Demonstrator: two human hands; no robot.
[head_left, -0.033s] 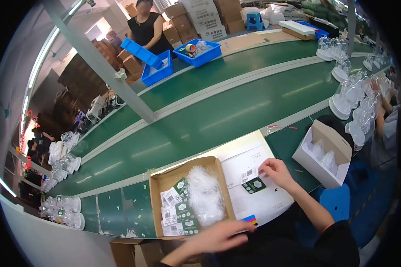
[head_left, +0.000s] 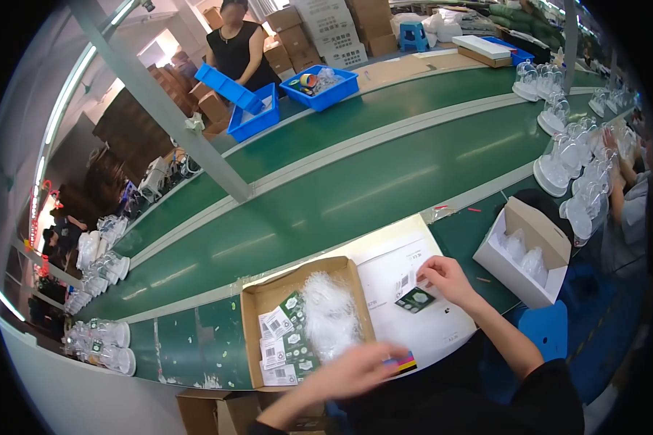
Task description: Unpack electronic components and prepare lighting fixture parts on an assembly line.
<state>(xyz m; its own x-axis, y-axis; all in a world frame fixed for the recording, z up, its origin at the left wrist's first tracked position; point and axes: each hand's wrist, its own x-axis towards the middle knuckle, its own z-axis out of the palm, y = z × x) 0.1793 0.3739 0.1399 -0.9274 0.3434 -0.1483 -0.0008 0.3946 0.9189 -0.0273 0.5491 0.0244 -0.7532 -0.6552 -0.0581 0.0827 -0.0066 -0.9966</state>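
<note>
My right hand pinches the edge of a folded green-and-white card tag with a barcode. One side of the tag is lifted off the white printed sheet beneath it. My left hand, slightly blurred, hovers empty with outstretched fingers over the near right corner of a shallow brown cardboard tray. Inside that tray, several similar card tags lie on the left, and a heap of clear thin plastic strings fills the right.
An open white box with clear plastic pieces stands at right, beside a blue stool. Clear domed items on white bases line the green conveyor. Across it a person stands by blue bins. Another person's hands are at far right.
The card tag has tipped up from lying flat as my right hand lifts its edge. My left hand has moved slightly up and over the tray's near corner.
</note>
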